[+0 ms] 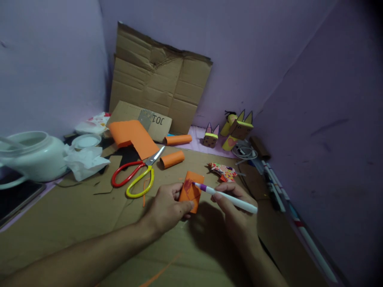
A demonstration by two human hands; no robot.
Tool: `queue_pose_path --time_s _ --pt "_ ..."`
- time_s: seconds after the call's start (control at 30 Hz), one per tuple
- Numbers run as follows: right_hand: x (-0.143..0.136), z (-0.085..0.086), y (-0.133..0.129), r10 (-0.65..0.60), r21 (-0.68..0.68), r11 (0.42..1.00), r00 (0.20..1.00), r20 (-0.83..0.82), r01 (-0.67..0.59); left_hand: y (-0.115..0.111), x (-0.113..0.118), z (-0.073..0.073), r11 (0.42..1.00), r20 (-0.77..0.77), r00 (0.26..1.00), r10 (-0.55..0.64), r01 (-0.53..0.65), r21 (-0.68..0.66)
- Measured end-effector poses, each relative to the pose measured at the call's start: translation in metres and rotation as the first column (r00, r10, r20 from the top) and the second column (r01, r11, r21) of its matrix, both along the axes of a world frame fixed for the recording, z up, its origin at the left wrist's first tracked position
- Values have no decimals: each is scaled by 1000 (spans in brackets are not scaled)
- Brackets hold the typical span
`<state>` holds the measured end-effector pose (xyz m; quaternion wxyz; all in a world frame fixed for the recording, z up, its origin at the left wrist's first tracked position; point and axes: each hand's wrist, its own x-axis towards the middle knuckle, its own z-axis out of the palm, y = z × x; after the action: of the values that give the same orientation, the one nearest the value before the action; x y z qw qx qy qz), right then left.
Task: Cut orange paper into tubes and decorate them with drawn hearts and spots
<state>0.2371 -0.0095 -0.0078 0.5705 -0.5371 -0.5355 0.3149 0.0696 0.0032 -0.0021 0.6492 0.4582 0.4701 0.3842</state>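
Note:
My left hand (pixel 167 209) grips a small orange paper piece (pixel 194 199) by its left and lower edges, with the thumb on its front. Dark lines and a reddish-purple coloured patch show on the paper's upper part. In my right hand (pixel 236 207) is a white marker (pixel 233 199) with a purple collar, its tip at the coloured patch. Scissors (pixel 146 165) with one red and one yellow handle lie spread, left of my hands. Two orange paper rolls (pixel 172 159) rest beyond the paper piece.
A folded orange sheet (pixel 134 137), crumpled tissue (pixel 86 161) and a white pot (pixel 36 155) stand at the left. Cardboard (pixel 158 71) leans on the back wall. Eared paper figures (pixel 211 137), a coiled cable (pixel 245 152) and several markers (pixel 273 191) are at the right.

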Motion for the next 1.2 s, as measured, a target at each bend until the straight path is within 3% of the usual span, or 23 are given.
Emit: queue_pose_path --time_s 0.77,1.2 --pt "-2 -4 -3 18 -54 998 1000 -4 -18 -1 -1 -3 995 -76 996 -39 46 93" --pt "-1 -4 -3 30 -47 998 998 -52 -33 0 0 -1 999 -27 999 -26 27 44"
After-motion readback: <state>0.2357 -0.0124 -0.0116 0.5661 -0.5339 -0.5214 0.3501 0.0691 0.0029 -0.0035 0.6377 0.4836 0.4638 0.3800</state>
